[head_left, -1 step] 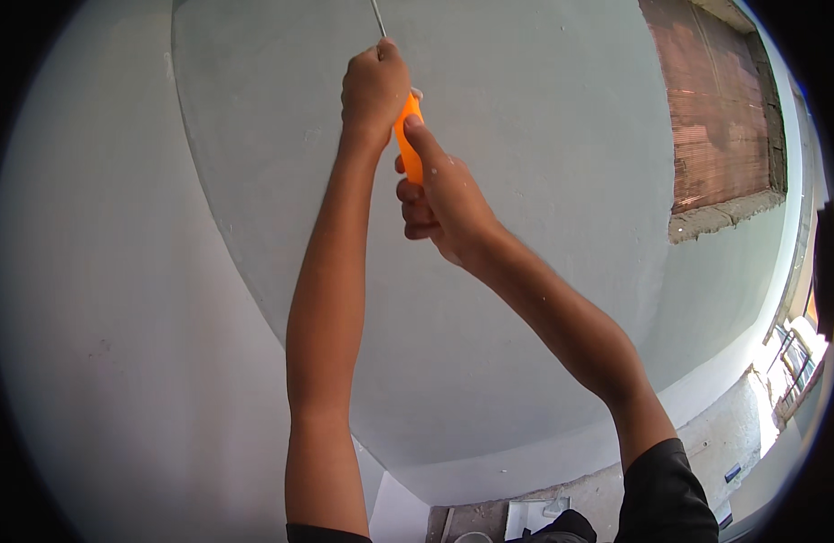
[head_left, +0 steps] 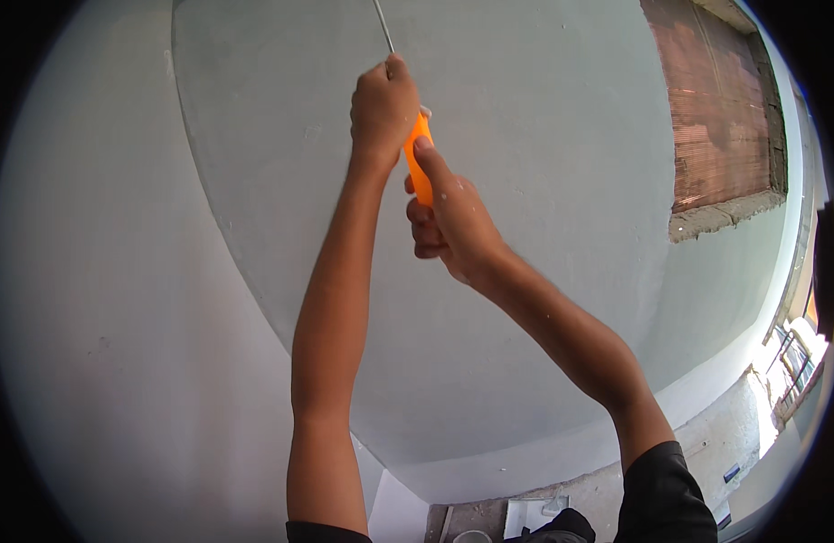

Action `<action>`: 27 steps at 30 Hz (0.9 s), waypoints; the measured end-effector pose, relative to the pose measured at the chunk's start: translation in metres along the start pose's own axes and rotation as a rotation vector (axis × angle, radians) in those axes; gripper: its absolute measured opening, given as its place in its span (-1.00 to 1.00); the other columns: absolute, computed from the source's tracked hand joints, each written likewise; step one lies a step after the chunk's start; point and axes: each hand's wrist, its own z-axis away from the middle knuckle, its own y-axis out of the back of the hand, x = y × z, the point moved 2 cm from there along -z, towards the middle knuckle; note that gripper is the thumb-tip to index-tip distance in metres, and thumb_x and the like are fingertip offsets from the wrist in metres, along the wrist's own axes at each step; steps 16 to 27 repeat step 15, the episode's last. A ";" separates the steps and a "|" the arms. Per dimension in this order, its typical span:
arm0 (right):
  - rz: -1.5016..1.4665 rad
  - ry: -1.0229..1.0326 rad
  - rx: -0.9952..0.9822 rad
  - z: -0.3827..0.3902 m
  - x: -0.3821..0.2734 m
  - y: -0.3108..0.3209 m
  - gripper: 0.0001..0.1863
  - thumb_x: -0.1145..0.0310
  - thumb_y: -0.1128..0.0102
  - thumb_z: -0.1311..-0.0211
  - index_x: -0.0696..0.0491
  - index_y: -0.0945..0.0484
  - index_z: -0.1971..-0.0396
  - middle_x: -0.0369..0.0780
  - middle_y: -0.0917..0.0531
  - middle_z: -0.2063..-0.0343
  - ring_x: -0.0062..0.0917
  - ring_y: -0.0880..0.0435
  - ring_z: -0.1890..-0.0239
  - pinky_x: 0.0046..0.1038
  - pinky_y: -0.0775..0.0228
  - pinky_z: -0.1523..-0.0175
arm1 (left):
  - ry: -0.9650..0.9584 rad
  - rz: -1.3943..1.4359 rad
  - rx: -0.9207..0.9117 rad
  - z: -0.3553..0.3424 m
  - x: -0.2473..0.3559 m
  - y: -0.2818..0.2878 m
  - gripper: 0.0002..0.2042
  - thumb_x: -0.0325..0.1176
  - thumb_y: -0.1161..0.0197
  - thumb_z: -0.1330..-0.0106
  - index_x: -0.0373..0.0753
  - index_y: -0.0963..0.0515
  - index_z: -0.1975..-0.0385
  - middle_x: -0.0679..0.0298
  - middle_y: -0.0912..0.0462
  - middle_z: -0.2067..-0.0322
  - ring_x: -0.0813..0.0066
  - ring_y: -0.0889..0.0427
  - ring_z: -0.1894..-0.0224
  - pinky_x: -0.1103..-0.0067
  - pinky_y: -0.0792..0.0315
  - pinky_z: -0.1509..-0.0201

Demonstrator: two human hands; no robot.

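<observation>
Both my arms reach up in front of a grey-green wall (head_left: 525, 299), holding what looks like a paint roller by its orange handle (head_left: 419, 172) and thin metal rod (head_left: 384, 25). The rod runs out past the top edge, so the roller's head is out of view. My left hand (head_left: 383, 110) is closed around the rod just above the handle. Lower down, my right hand (head_left: 455, 208) wraps the orange grip, its thumb lying along it. Whitish specks dot the right hand.
A paler wall (head_left: 100, 253) meets the grey-green one at the left. At upper right, a rough-edged opening (head_left: 717, 118) is covered by a reddish-brown panel. On the floor below are a light tray (head_left: 523, 514), a round container (head_left: 473, 538) and a small dark object (head_left: 732, 473).
Both hands and the roller have moved a little down and to the right. Neither grip has changed.
</observation>
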 end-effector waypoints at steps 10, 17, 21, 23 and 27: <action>0.049 0.105 -0.028 -0.029 -0.022 -0.001 -0.44 -0.30 0.11 -0.34 -0.03 -0.28 0.42 -0.49 -0.08 0.74 -0.75 0.07 0.77 -0.61 0.21 0.63 | 0.008 -0.054 0.016 -0.032 0.006 0.003 -0.55 -0.13 0.27 -0.48 -0.28 -0.48 0.48 0.14 -0.62 0.54 0.24 -0.74 0.46 0.34 -0.57 0.20; 0.164 -0.029 0.013 0.010 -0.001 0.029 -0.42 -0.31 0.09 -0.32 -0.01 -0.29 0.37 -0.47 -0.11 0.73 -0.74 -0.02 0.76 -0.58 0.07 0.61 | -0.049 -0.314 0.052 0.004 -0.017 -0.021 -0.51 -0.05 0.24 -0.46 -0.24 -0.61 0.11 -0.02 -0.70 0.15 0.13 -0.71 0.09 0.36 -0.50 -0.12; 0.164 -0.029 0.013 0.010 -0.001 0.029 -0.42 -0.31 0.09 -0.32 -0.01 -0.29 0.37 -0.47 -0.11 0.73 -0.74 -0.02 0.76 -0.58 0.07 0.61 | -0.049 -0.314 0.052 0.004 -0.017 -0.021 -0.51 -0.05 0.24 -0.46 -0.24 -0.61 0.11 -0.02 -0.70 0.15 0.13 -0.71 0.09 0.36 -0.50 -0.12; 0.164 -0.029 0.013 0.010 -0.001 0.029 -0.42 -0.31 0.09 -0.32 -0.01 -0.29 0.37 -0.47 -0.11 0.73 -0.74 -0.02 0.76 -0.58 0.07 0.61 | -0.049 -0.314 0.052 0.004 -0.017 -0.021 -0.51 -0.05 0.24 -0.46 -0.24 -0.61 0.11 -0.02 -0.70 0.15 0.13 -0.71 0.09 0.36 -0.50 -0.12; 0.164 -0.029 0.013 0.010 -0.001 0.029 -0.42 -0.31 0.09 -0.32 -0.01 -0.29 0.37 -0.47 -0.11 0.73 -0.74 -0.02 0.76 -0.58 0.07 0.61 | -0.049 -0.314 0.052 0.004 -0.017 -0.021 -0.51 -0.05 0.24 -0.46 -0.24 -0.61 0.11 -0.02 -0.70 0.15 0.13 -0.71 0.09 0.36 -0.50 -0.12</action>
